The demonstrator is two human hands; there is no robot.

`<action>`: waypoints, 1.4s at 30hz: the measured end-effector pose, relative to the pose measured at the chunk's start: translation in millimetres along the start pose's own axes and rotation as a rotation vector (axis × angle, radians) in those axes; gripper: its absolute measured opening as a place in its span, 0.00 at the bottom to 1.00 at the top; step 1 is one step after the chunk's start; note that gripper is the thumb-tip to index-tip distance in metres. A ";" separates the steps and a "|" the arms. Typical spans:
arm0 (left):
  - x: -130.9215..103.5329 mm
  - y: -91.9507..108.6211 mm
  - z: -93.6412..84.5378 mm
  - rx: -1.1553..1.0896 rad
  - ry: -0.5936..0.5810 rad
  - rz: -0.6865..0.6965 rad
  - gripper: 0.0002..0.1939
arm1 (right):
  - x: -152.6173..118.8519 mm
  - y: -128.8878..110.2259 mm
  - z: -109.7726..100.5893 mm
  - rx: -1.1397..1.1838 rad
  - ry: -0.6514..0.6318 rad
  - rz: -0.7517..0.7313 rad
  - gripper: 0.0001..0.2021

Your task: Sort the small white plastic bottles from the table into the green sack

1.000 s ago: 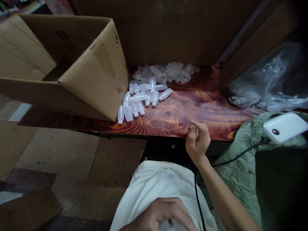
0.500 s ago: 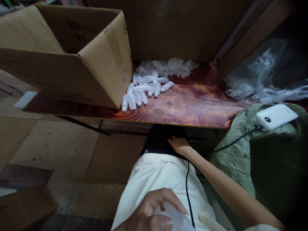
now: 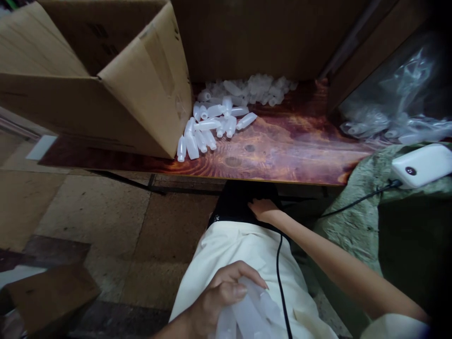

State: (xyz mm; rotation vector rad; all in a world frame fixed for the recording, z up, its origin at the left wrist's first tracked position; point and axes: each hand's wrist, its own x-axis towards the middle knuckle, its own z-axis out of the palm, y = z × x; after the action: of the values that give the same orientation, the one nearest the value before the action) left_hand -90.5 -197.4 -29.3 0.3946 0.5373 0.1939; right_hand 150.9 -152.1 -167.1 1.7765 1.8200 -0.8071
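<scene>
My left hand [image 3: 226, 294], low in the view in front of my white shirt, is closed round several frosted plastic bottles [image 3: 249, 313]. My right hand [image 3: 263, 209] rests on my black-clad lap just below the table edge, its fingers partly curled; whether anything is under them is hidden. On the reddish wooden table [image 3: 282, 160], a group of similar bottles [image 3: 208, 123] lies loosely beside the cardboard box. Behind them is a heap of clear plastic pieces [image 3: 261, 88], too dim to tell apart.
An open cardboard box [image 3: 151, 89] stands at the table's left. To the right are a clear plastic bag [image 3: 406, 103], a green sack [image 3: 356, 193] and a white power bank [image 3: 422, 165] with a black cable. Another box [image 3: 52, 294] is on the floor.
My left hand has risen slightly and turned, so more of the held bottles show. My right hand stays on my lap. The view has shifted a little.
</scene>
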 end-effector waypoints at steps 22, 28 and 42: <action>-4.8 10.4 -1.4 0.328 -0.328 0.138 0.25 | 2.2 20.7 -2.8 0.600 0.003 0.104 0.14; 12.2 5.8 -6.5 -0.028 -0.087 0.004 0.21 | -34.4 14.4 -20.9 1.207 0.150 0.054 0.13; 52.3 21.0 10.3 -0.431 0.101 -0.188 0.13 | -142.5 -13.8 -62.4 1.984 0.218 -0.081 0.17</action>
State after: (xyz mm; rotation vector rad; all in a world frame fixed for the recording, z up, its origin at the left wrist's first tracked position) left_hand -42.5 -166.9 -36.5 -0.0858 0.6114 0.1437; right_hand 149.0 -211.3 -22.7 2.6131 0.7440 -3.1409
